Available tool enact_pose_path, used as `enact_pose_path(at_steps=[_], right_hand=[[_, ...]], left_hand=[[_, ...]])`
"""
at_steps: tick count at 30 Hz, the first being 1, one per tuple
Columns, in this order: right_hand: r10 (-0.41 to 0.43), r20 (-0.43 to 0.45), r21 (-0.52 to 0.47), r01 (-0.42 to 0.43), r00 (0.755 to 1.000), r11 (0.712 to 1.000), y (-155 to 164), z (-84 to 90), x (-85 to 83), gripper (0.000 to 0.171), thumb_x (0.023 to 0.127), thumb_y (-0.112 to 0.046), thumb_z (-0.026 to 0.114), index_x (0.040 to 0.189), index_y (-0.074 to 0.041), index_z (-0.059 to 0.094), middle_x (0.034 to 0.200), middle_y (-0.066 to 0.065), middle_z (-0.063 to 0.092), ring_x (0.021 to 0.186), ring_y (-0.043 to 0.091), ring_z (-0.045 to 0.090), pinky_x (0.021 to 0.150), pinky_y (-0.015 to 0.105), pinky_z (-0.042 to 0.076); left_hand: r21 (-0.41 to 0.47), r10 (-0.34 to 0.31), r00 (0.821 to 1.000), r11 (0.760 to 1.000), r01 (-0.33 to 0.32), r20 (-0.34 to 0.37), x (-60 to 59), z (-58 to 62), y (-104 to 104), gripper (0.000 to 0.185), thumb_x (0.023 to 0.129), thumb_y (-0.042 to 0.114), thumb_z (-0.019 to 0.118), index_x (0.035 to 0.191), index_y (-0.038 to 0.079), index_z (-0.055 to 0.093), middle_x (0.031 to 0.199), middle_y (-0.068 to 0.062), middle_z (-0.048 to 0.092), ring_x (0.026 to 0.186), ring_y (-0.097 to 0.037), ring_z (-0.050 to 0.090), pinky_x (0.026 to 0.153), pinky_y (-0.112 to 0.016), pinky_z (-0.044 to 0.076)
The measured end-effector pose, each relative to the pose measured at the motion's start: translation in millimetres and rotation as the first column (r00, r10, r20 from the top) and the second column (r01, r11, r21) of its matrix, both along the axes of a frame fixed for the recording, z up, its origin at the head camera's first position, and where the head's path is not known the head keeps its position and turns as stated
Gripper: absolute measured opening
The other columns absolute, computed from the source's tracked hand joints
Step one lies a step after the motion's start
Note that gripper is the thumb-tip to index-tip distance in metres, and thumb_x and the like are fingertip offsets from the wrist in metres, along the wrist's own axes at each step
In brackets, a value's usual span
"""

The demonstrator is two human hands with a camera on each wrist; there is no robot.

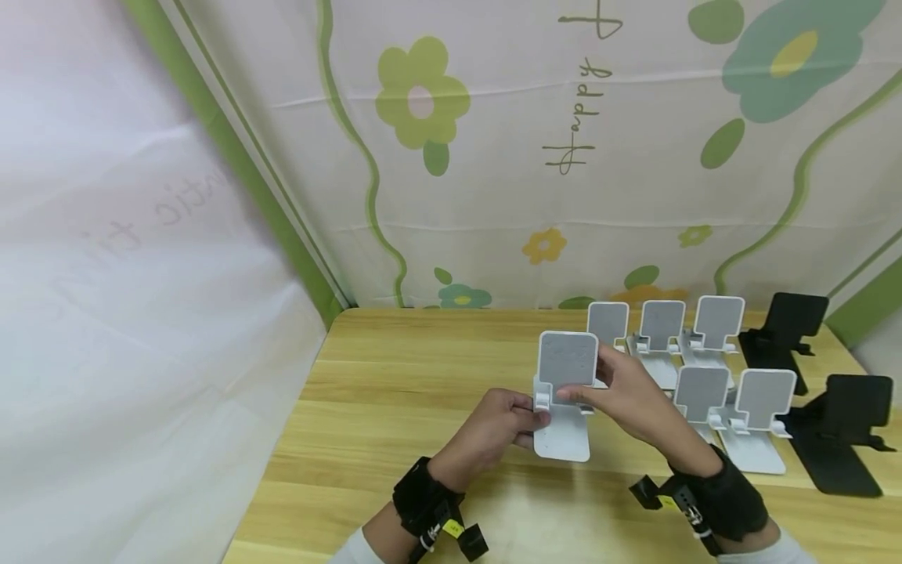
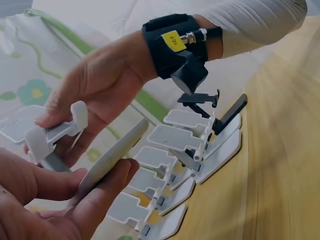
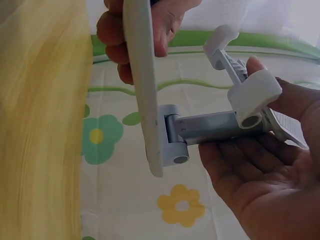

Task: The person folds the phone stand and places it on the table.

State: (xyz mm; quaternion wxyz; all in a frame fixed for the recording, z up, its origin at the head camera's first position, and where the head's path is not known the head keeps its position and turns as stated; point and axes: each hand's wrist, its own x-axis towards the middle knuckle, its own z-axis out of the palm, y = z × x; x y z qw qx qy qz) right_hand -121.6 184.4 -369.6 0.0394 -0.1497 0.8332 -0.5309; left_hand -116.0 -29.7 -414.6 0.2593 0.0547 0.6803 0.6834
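Observation:
Both hands hold one white phone stand with a grey pad on its upper plate, above the wooden table. My left hand pinches the stand's base plate at its edge, thumb on one face and fingers on the other. My right hand grips the upper plate, its thumb across the front near the lower lip and its fingers behind. In the right wrist view the hinged metal arm joins the base to the upper plate, which is tilted away from the base.
Several white phone stands stand in two rows at the right of the table. Two black phone stands stand at the far right end of the rows. A flower-printed cloth hangs behind the table.

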Motion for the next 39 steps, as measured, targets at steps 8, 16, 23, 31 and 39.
enact_pose_path(at_steps=[8, 16, 23, 31, 39], right_hand=[[-0.074, -0.224, 0.065, 0.09, 0.972, 0.994, -6, -9.8, -0.7, 0.047, 0.082, -0.016, 0.086, 0.123, -0.006, 0.065, 0.104, 0.01, 0.076, 0.094, 0.014, 0.074, 0.072, 0.026, 0.061], [-0.183, -0.364, 0.095, 0.232, 0.913, 0.968, -13, -12.7, -1.1, 0.039, 0.078, -0.008, 0.088, 0.113, -0.013, 0.072, 0.104, 0.008, 0.077, 0.095, 0.028, 0.074, 0.077, 0.032, 0.061], [-0.149, -0.543, 0.097, 0.238, 0.827, 0.967, -15, -5.3, -2.9, 0.054, 0.075, -0.002, 0.089, 0.124, -0.012, 0.07, 0.115, 0.008, 0.074, 0.103, 0.026, 0.07, 0.085, 0.013, 0.05], [0.014, -0.775, 0.2, 0.224, 0.631, 0.954, -25, 18.1, -5.1, 0.038, 0.074, 0.01, 0.085, 0.106, -0.009, 0.076, 0.104, 0.004, 0.07, 0.097, 0.02, 0.061, 0.08, 0.018, 0.044], [0.051, -0.817, 0.212, 0.217, 0.574, 0.953, -33, 17.6, -0.5, 0.038, 0.065, 0.017, 0.087, 0.091, -0.007, 0.075, 0.088, 0.001, 0.065, 0.081, 0.014, 0.059, 0.069, 0.017, 0.045]], left_hand=[[-0.002, -0.007, 1.0, 1.0, 0.007, 0.005, 0.7, -0.8, -2, 0.022, 0.097, 0.006, 0.067, 0.111, -0.01, 0.071, 0.1, -0.016, 0.077, 0.089, -0.029, 0.078, 0.077, -0.036, 0.064], [-0.012, -0.002, 1.0, 1.0, 0.002, 0.021, 2.3, 0.6, 1, 0.021, 0.097, 0.007, 0.068, 0.11, -0.009, 0.072, 0.098, -0.016, 0.078, 0.089, -0.029, 0.078, 0.077, -0.037, 0.064], [-0.015, 0.03, 1.0, 0.999, -0.029, 0.011, -3.6, -3.7, -3, 0.023, 0.099, 0.01, 0.066, 0.114, -0.007, 0.071, 0.101, -0.014, 0.077, 0.09, -0.026, 0.078, 0.08, -0.037, 0.064], [-0.065, 0.08, 0.997, 0.995, -0.081, -0.02, -10.8, -9.1, -9, 0.02, 0.098, 0.01, 0.067, 0.109, -0.006, 0.073, 0.101, -0.013, 0.078, 0.089, -0.023, 0.078, 0.078, -0.036, 0.064], [-0.029, 0.105, 0.994, 0.994, -0.105, -0.017, -13.2, -2.3, -17, 0.024, 0.098, 0.012, 0.067, 0.111, -0.007, 0.073, 0.103, -0.014, 0.076, 0.092, -0.025, 0.076, 0.078, -0.035, 0.064]])
